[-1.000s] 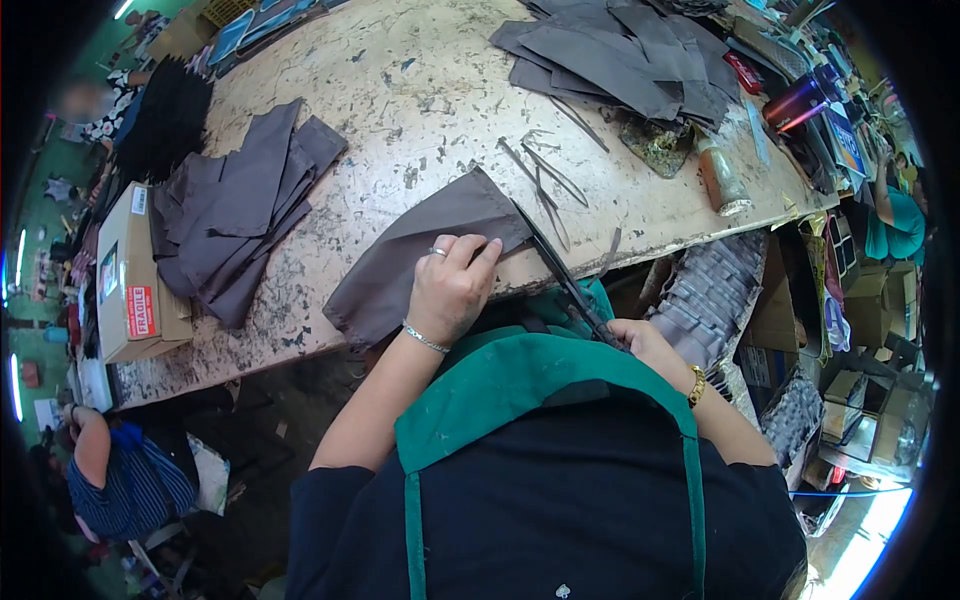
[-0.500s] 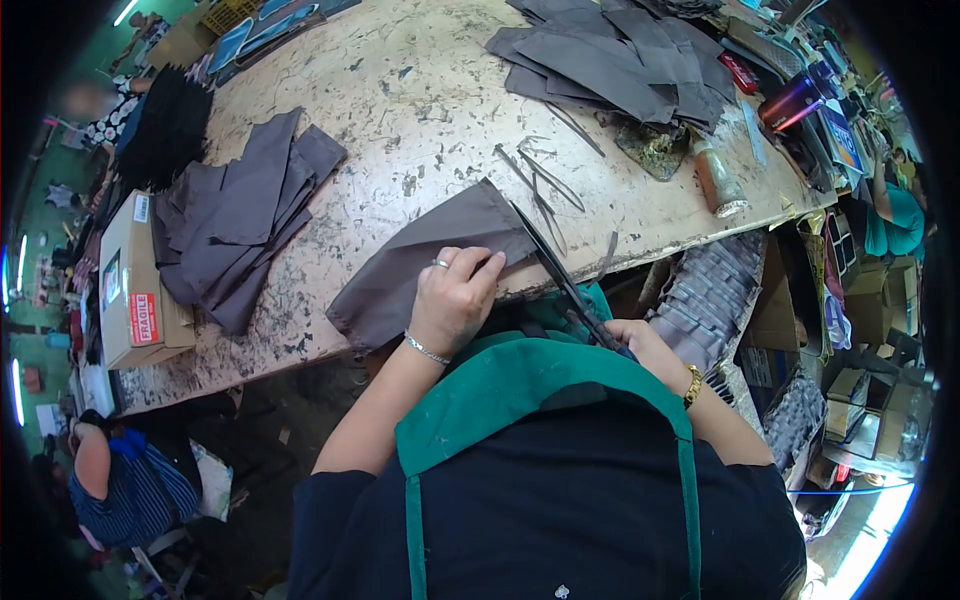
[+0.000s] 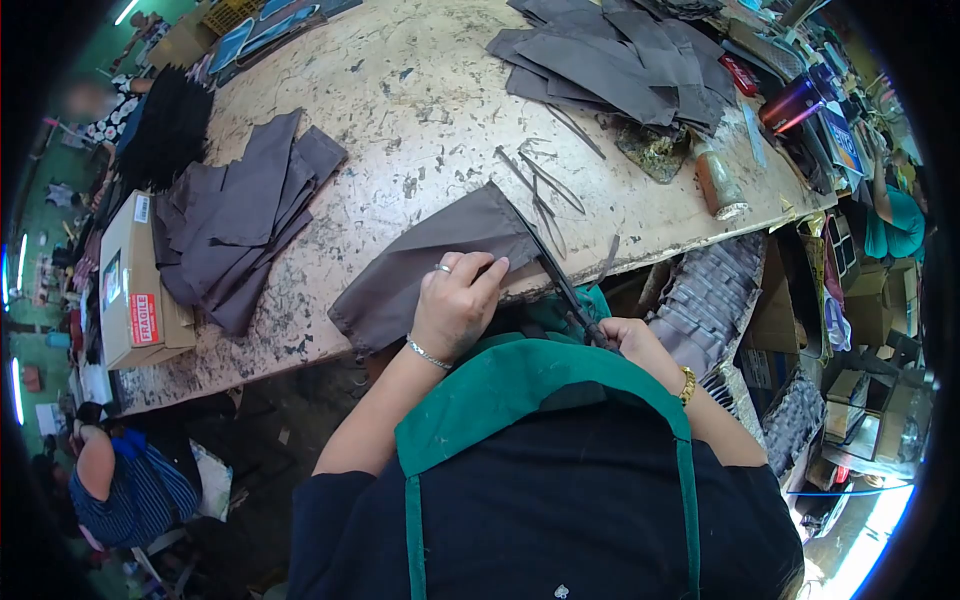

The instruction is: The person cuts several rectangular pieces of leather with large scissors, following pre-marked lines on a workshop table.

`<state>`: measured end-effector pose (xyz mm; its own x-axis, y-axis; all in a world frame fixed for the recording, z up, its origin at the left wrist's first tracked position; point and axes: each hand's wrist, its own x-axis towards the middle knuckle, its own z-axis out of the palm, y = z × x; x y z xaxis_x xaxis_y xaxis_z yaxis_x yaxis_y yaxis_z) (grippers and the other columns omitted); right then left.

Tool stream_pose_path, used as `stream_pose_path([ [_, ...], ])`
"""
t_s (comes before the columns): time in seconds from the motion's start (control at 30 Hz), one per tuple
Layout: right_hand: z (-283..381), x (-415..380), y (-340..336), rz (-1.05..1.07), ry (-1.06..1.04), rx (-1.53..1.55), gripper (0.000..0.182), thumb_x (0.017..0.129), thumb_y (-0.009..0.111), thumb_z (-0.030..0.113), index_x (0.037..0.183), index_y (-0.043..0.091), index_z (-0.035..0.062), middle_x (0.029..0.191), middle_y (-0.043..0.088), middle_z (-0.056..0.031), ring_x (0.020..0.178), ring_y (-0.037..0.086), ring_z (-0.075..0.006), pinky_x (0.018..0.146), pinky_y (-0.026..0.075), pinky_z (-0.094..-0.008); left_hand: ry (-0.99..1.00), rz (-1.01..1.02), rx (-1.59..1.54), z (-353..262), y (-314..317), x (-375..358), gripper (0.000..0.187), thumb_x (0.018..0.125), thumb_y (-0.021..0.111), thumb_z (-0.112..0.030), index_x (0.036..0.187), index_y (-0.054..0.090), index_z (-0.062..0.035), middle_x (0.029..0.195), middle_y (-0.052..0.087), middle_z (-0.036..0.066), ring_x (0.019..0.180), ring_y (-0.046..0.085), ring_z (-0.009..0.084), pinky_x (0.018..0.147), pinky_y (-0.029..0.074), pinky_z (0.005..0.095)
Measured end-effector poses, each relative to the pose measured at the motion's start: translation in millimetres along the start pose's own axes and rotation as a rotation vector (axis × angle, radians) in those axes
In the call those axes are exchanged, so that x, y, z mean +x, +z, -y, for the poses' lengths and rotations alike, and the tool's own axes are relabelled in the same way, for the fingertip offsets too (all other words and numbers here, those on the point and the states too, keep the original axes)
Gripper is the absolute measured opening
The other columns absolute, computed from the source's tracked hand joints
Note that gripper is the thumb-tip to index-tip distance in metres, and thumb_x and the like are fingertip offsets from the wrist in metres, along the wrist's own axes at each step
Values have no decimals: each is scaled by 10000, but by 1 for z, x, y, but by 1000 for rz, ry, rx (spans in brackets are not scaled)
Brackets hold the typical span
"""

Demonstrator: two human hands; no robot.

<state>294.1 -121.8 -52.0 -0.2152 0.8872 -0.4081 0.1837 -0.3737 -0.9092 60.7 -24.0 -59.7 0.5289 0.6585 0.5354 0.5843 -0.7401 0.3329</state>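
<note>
A dark grey fabric piece (image 3: 425,250) lies at the near edge of the worn table, its lower left corner reaching that edge. My left hand (image 3: 460,303) is on its right part, fingers bent and closed on the cloth. Long dark scissors (image 3: 562,285) run along the right edge of this piece, blades together. My right hand (image 3: 630,340) is wrapped round their handles, just off the table edge; the handles are mostly hidden. Thin cut strips (image 3: 540,190) of the same grey lie beyond the scissors.
Grey fabric pieces (image 3: 240,205) are stacked at left beside a cardboard box (image 3: 150,290). A larger fabric pile (image 3: 630,65) lies at the far right. Nearby are a glass jar (image 3: 718,180) and a purple bottle (image 3: 798,98). A person in stripes (image 3: 135,485) sits at lower left.
The scissor blades have closed along the fabric's right edge. My right hand has shifted slightly left, its fingers drawn together. My left hand and the fabric have barely moved.
</note>
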Motion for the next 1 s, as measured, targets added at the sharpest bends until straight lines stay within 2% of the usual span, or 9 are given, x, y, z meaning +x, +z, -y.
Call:
stream_pose_path([
  [0.33,21,11,4,-1,35,-27,381,731,716,339,632,516,31,552,472,34,517,416,-35,448,349,-225,24,16,-37,-9,-1,-6,292,630,658,-21,914,635,-84,875,575,45,746,560,215,573,457,313],
  [0.43,19,10,3,-31,2,-127,388,728,718,347,630,516,31,544,470,31,510,412,-31,435,340,-219,28,5,-30,-10,-2,-5,292,631,658,-18,914,635,-85,873,575,43,738,560,216,569,458,315],
  [0.53,24,7,12,-75,20,7,398,725,721,350,610,501,39,536,458,32,502,398,-24,421,324,-212,47,-17,-47,-8,0,-5,294,632,658,-17,916,635,-86,868,576,42,729,560,217,565,458,314],
  [0.63,7,10,12,-95,10,-52,402,729,719,345,592,481,52,533,449,38,495,389,-19,413,316,-207,40,-6,-52,-9,-1,-6,299,630,656,-14,920,633,-84,863,577,41,721,561,215,563,459,311],
  [0.83,20,8,2,-17,11,-2,391,735,713,348,624,483,51,542,449,43,500,398,-22,421,327,-207,33,6,-55,-9,-1,-9,298,629,653,-9,919,631,-79,859,580,39,712,559,206,553,460,306],
  [1.0,7,17,2,-43,-20,18,412,716,719,387,654,505,40,550,462,35,511,409,-29,437,342,-209,39,2,-59,-10,-1,-9,300,625,657,-8,916,632,-79,859,581,38,708,558,203,550,460,305],
])
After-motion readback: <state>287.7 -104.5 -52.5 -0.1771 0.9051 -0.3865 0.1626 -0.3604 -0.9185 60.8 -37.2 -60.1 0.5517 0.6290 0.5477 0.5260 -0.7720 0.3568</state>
